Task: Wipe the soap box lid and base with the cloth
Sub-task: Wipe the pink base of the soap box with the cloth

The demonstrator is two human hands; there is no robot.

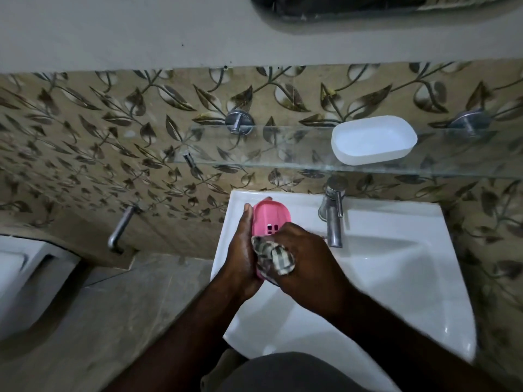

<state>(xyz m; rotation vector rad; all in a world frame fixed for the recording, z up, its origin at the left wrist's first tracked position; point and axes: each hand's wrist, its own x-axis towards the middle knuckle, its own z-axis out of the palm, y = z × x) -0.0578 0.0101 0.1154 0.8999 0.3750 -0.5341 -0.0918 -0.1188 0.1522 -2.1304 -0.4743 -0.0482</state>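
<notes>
The pink plastic soap box base (268, 219) is held over the rear left corner of the white ceramic sink (396, 264), close to the basin's left edge and well left of the chrome faucet (332, 216). The wide bowl to the right lies open. The left hand (240, 250) cradles the base from its left side, fingers curled round the far end. The right hand (305, 256) is bunched round a grey-and-white checked cloth (273, 254) and presses it into the near end of the base.

The near half of the base is covered by cloth and hands; only its far rim and a few drain slots show. How far the cloth reaches inside is hard to tell, perhaps to the middle.

The white translucent oval lid (373, 140) rests on the clear glass shelf (254, 151) above the faucet, near the shelf's front edge. Behind it is a beige wall tile with brown leaf pattern (85, 137). A dark mirror (368, 7) is cut off at the top, and a white toilet (19, 278) at the left edge. A chrome wall tap (121, 227) juts out over the grey stone floor (113, 321).
</notes>
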